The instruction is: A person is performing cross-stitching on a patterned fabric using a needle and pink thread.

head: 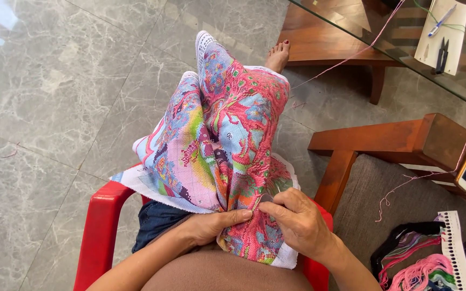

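Hands meet on cross-stitch cloth [217, 145], woven, pink-patterned, draped over lap. Left hand [211, 226] pinches bunched fold under thumb. Right hand [297, 218] just beside it, fingertips grasping thin needle [280, 189] at cloth.

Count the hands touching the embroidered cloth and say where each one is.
2. The left hand pinches the cloth at its near edge over the lap; the right hand grips it just beside. No others show.
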